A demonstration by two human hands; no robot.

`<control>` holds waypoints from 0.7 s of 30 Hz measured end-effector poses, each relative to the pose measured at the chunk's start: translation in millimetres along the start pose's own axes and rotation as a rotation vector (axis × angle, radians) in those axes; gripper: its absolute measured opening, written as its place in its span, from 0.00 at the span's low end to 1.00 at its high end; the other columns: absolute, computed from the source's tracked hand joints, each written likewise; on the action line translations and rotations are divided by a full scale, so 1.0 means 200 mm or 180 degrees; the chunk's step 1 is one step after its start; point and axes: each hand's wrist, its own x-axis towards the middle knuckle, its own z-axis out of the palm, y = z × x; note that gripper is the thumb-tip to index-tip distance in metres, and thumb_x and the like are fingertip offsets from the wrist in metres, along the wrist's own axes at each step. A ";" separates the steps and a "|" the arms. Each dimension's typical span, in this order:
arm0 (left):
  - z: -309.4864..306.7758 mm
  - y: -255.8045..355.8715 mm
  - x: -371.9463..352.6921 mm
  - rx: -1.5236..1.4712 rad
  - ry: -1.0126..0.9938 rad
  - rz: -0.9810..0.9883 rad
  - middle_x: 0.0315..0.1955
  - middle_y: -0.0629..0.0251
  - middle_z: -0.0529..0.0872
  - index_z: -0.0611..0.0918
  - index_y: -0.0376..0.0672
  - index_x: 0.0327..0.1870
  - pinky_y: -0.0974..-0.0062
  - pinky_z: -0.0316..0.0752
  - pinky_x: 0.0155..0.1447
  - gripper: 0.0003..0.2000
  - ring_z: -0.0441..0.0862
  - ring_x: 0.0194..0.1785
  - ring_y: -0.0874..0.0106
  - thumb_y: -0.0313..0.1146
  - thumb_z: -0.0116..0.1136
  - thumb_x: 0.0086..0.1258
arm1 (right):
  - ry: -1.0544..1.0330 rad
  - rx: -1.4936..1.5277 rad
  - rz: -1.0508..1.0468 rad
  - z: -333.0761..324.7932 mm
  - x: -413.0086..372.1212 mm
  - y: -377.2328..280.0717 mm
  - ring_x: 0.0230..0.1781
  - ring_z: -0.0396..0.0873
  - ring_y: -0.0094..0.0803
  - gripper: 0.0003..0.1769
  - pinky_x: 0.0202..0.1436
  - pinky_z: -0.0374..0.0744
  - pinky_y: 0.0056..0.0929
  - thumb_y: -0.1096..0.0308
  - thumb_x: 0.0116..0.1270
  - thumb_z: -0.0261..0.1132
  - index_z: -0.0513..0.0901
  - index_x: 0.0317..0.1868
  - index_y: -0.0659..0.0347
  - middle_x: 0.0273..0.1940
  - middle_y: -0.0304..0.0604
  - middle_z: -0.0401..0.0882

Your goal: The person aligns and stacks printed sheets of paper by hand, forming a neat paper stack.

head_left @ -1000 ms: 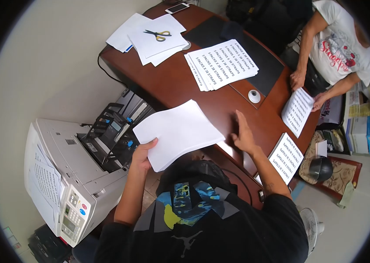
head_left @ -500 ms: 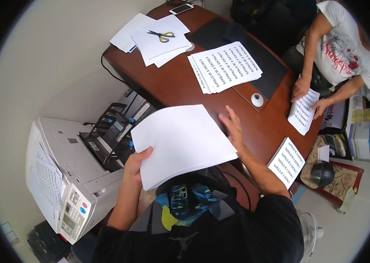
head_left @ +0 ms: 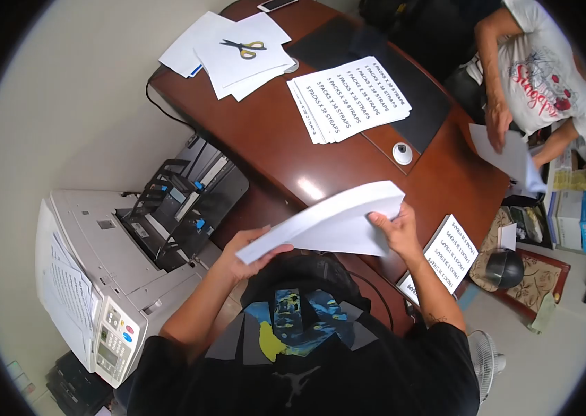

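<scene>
A thick stack of white paper [head_left: 338,225] is tilted up on edge and slightly bowed in front of my chest. My left hand [head_left: 248,251] grips its lower left end, fingers beneath. At the right end my right hand [head_left: 398,229] is closed on the stack, thumb on the near face. Beyond it on the desk lies a printed stack [head_left: 352,100] reading "5 PACKS X 38 STRAPS". Another printed stack [head_left: 449,253] rests by my right forearm, partly hidden by it.
A printer [head_left: 133,236] with an open paper tray stands at left. Scissors [head_left: 244,48] lie on loose sheets [head_left: 237,76] at the desk's [head_left: 272,152] far left. A white round object [head_left: 402,153] sits on the desk. Across it, another person [head_left: 543,76] handles paper [head_left: 504,156].
The stack has gone from lying nearly flat to standing on edge. My right hand, earlier spread beside it, has taken hold of it. The other person's paper has turned over and is blurred.
</scene>
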 end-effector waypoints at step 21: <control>-0.09 0.08 0.57 0.2524 0.1163 0.1641 0.49 0.54 0.84 0.75 0.32 0.59 0.68 0.79 0.56 0.19 0.83 0.51 0.65 0.20 0.59 0.66 | 0.0067 -0.2083 0.1649 -0.12 0.35 0.36 0.51 0.82 0.49 0.26 0.58 0.78 0.39 0.70 0.61 0.65 0.74 0.57 0.76 0.49 0.63 0.82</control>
